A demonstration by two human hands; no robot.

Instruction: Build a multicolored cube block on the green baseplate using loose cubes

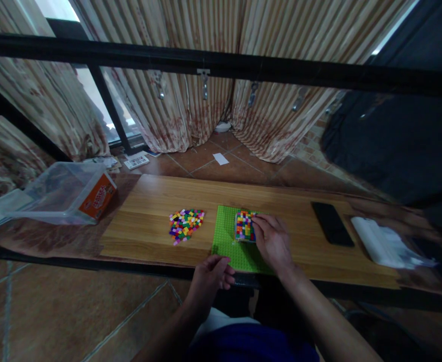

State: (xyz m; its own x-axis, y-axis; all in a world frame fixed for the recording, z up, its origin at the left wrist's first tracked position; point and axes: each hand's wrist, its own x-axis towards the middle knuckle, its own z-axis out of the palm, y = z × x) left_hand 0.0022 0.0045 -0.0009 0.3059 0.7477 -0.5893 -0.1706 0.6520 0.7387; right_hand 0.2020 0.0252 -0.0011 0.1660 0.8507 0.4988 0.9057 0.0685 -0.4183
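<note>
A green baseplate (228,236) lies on the wooden table (145,221). A block of many-coloured small bricks (244,225) stands on its far right corner. My right hand (272,240) rests against the block's right side, fingers curled on it. My left hand (211,274) sits at the table's near edge by the baseplate's front left corner, fingers curled in; I cannot make out anything in them. A heap of loose coloured bricks (186,223) lies left of the baseplate.
A clear plastic box with an orange label (70,193) stands at the far left. A black phone (332,223) and a white packet (382,244) lie to the right. A black bar (221,63) and curtains are behind.
</note>
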